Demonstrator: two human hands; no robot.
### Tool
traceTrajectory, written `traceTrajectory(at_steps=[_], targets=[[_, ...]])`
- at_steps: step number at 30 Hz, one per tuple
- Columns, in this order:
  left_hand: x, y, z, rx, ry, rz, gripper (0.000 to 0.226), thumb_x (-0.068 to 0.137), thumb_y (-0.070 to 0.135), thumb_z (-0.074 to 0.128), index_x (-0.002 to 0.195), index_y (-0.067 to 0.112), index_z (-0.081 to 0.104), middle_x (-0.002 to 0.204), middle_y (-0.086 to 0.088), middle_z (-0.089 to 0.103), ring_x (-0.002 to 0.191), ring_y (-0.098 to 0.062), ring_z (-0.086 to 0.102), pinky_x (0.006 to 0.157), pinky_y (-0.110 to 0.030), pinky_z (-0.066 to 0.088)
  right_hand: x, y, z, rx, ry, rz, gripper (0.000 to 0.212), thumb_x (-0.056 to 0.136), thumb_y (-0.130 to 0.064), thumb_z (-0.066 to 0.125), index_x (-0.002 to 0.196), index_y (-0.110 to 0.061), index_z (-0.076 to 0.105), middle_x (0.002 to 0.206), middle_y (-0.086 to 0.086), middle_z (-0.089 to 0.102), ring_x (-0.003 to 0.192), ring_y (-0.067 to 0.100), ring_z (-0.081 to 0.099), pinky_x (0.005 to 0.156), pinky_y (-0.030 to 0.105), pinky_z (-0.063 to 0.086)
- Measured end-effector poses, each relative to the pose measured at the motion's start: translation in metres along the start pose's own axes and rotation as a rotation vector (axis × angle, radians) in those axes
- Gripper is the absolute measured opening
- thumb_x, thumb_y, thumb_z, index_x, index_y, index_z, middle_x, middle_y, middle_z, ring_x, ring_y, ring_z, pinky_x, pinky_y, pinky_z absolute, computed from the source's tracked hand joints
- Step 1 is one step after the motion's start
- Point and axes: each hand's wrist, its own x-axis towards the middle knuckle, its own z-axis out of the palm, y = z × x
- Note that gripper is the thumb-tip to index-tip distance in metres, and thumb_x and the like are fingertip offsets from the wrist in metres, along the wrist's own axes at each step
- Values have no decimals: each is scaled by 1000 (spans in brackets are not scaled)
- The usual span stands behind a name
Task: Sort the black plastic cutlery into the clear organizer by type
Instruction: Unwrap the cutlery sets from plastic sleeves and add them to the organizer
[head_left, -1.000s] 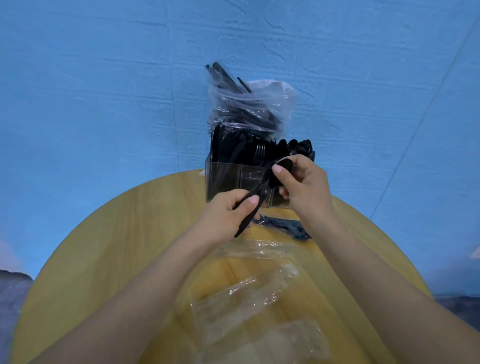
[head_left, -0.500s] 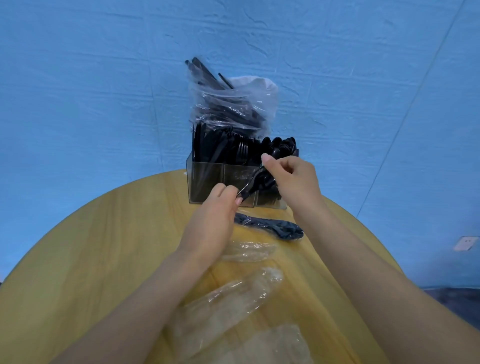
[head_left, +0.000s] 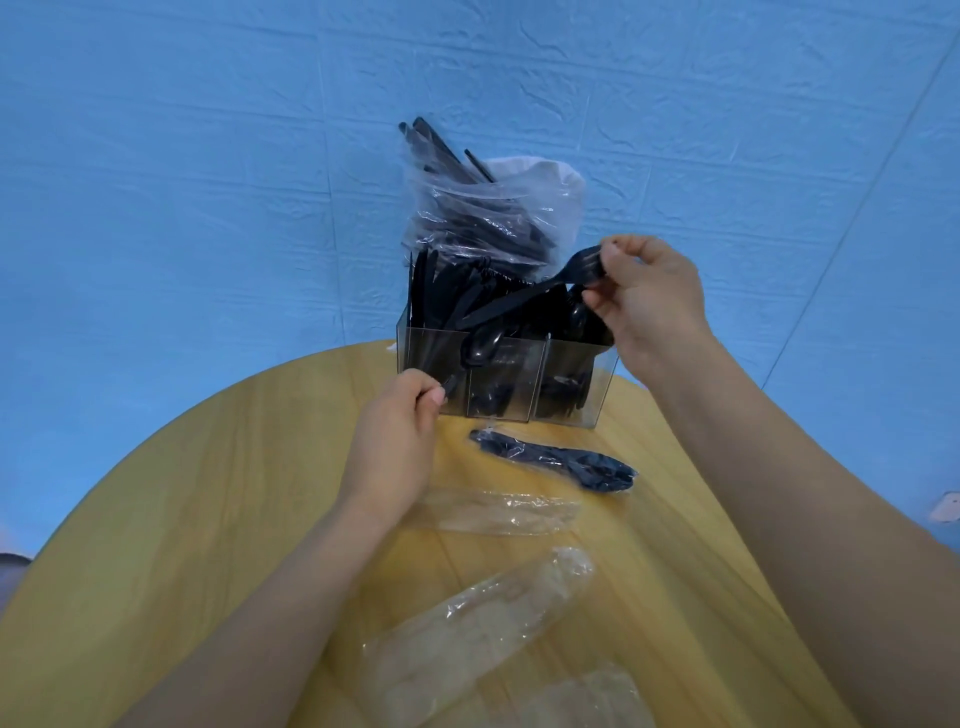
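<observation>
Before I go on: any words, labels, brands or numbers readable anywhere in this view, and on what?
None can be read.
Organizer: clear walls, no label seen.
Fork in the right hand: plain black, no marking seen.
Wrapped cutlery pack and empty wrappers on the table: no print seen.

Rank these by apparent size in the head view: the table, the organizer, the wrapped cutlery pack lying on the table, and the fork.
1. table
2. organizer
3. and 4. pack and fork: similar length, too close to rank.
</observation>
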Motion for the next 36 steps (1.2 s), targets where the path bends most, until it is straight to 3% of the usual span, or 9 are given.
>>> traceTrajectory(at_steps=[4,7,11,16,20,25,31,34,36], targets=[[-2,-6,-1,-53,65,-51,16,98,16,45,85,16,55,66,14,47,60,-4,43,53,-9,33,3,3,-2,-204,88,-223,15,96,-9,51,86,-19,54,74,-8,59,67,2,56,56,16,46],[-3,-7,1,-75,83,-66,17,98,16,45,85,17,54,66,12,48,59,-4,42,53,-9,33,1,4,0,-267,89,-356,18,96,-9,50,84,-23,53,76,-6,60,70,5,57,64,22,47],[-3,-7,1,-98,115,-88,16,99,17,45,87,17,55,69,13,51,62,-4,46,55,-7,34,3,1,1,-258,119,-419,13,96,-7,48,90,-17,53,78,-5,59,68,2,55,61,16,46],[-4,-6,1,-122,140,-75,16,98,15,46,85,19,53,75,15,53,71,-1,50,62,-5,35,8,14,6,-371,114,-498,10,95,-10,48,95,-18,53,86,-1,60,81,12,58,78,32,49],[-4,-7,1,-128,144,-76,16,98,14,45,84,18,53,77,14,54,73,0,50,63,-5,36,5,27,25,-510,0,-588,11,93,-7,51,101,-8,59,79,-14,55,77,7,51,71,13,39],[-5,-6,1,-147,136,-78,15,98,15,46,85,18,53,75,13,54,69,-1,49,61,-6,36,6,45,35,-662,-82,-560,17,92,-12,58,108,-7,56,86,-4,55,80,11,49,70,15,36],[-6,-6,2,-149,114,-60,14,98,16,46,88,16,56,76,11,55,70,-3,49,61,-10,38,6,68,32,-1081,-93,-709,28,81,-16,71,107,-8,68,107,11,56,102,30,44,82,33,32],[-6,-6,2,-162,105,-61,15,98,18,46,89,14,57,79,7,59,72,-6,52,62,-11,38,-8,60,31,-923,-98,-728,29,90,-19,62,119,-13,63,108,4,53,100,21,46,81,20,32],[-5,-5,2,-172,84,-46,16,98,18,47,87,15,57,78,4,59,70,-7,51,59,-11,37,-22,54,30,-729,-248,-513,29,96,-24,52,123,-16,59,102,-5,55,91,9,54,75,9,37]])
